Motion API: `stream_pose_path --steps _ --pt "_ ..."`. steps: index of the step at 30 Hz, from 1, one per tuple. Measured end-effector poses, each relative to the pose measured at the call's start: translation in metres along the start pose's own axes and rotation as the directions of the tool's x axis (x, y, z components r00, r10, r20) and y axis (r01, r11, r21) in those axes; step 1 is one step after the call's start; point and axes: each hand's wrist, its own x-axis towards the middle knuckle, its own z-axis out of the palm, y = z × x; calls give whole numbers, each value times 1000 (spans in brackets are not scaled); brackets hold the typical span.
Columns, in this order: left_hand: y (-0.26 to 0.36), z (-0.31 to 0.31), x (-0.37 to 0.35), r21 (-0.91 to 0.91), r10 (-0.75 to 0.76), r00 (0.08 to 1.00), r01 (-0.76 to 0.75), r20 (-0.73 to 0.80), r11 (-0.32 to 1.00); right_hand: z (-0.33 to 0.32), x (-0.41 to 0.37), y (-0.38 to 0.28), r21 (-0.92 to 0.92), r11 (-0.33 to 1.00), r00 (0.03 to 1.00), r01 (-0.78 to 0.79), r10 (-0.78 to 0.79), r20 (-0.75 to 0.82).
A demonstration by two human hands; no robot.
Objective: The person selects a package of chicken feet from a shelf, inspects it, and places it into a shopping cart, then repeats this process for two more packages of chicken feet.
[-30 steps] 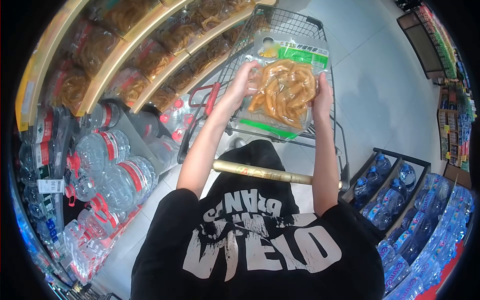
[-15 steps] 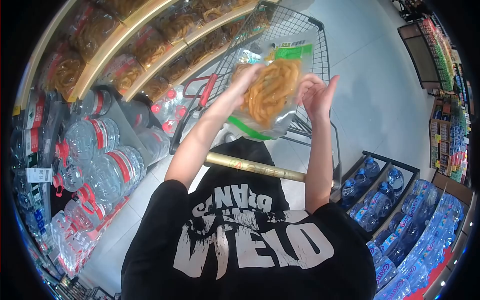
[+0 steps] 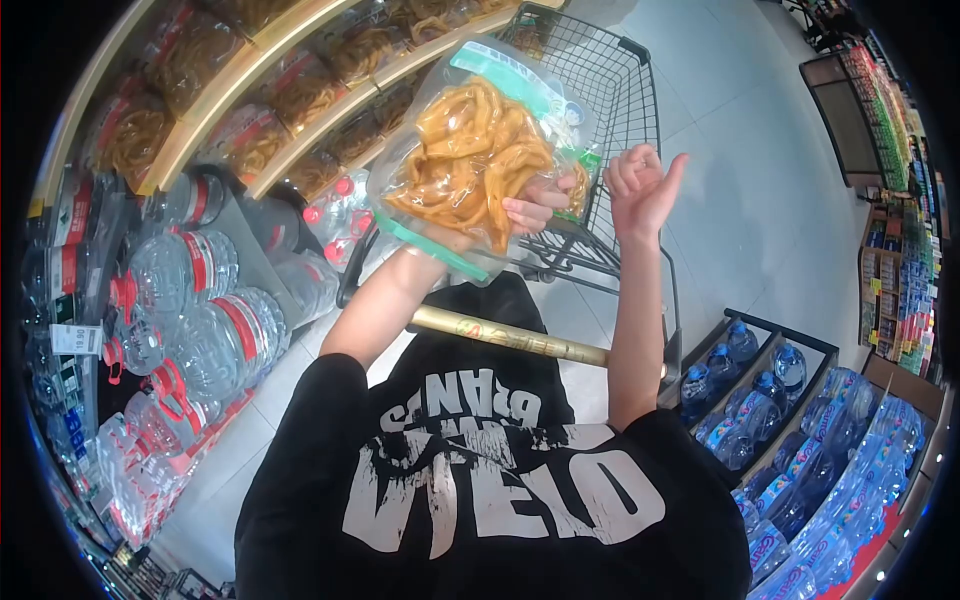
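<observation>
My left hand (image 3: 540, 207) is closed on a clear plastic bag of golden-brown fried dough twists (image 3: 470, 150), raised over the near part of the shopping cart. The bag has a pale teal label and a green strip along its lower edge; it covers my left wrist and most of that hand. Behind its right side, part of a second bag (image 3: 578, 195) with bright green print shows. My right hand (image 3: 635, 190) is empty beside the cart's right side, thumb stretched out and fingers loosely curled. The wire shopping cart (image 3: 625, 110) stands in front of me.
The cart's gold handle (image 3: 510, 335) crosses before my body. Shelves (image 3: 345, 105) of similar bagged snacks run along the upper left. Large water bottles (image 3: 185, 270) with red caps stand at left. Blue-capped bottles (image 3: 790, 360) fill racks at lower right. Grey floor (image 3: 740, 190) stretches ahead.
The front bag has swung left and toward me, turning its teal label up and uncovering the second bag at right. My right hand has come away from the bags, staying near the same place.
</observation>
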Motion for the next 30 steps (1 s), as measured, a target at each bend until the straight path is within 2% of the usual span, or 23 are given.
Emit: stream_pose_path --steps 2,4,8,10,18,21,23,24,25,26,27,28,29,30 --pt "-2 -1 0 -16 22 999 -22 -35 1000 2 -1 2 -19 1000 999 -20 19 -28" --pt "-2 -9 4 -50 -26 996 30 82 998 2 -1 3 -23 999 999 -34 34 -11" --pt "-1 -10 3 -76 -31 997 36 70 996 3 -1 4 -21 999 999 -40 40 14" --pt "0 -7 3 -37 -45 999 45 7 998 3 -1 4 -13 999 999 -38 38 26" --pt "4 -21 2 -14 -22 1000 22 9 1000 5 -2 12 -52 996 998 -70 69 -3" --pt "18 -55 8 52 -56 998 55 21 997 -1 0 16 -82 993 996 -88 89 11" --pt "16 -49 15 108 -81 996 77 32 991 -3 2 14 -118 986 975 -115 135 178" --pt "12 -46 17 256 223 902 -132 -369 958 -3 2 16 -121 986 975 -113 133 177" --pt "8 -40 20 462 511 576 -246 -638 852 16 -2 13 -102 989 978 -106 122 172" --pt "7 -42 25 459 510 578 -247 -637 853 26 -6 11 -83 992 980 -100 112 166" --pt "7 -45 30 587 637 471 -271 -611 763 25 -12 9 -87 991 979 -102 115 166" --pt "10 -50 34 703 749 356 -274 -560 656 24 -17 6 -76 979 977 -189 195 82" --pt "25 -95 22 856 821 382 -125 -425 501 22 -18 5 -56 960 962 -273 273 0" --pt "26 -92 22 857 822 382 -127 -423 500 13 -16 5 -58 961 962 -272 272 2"
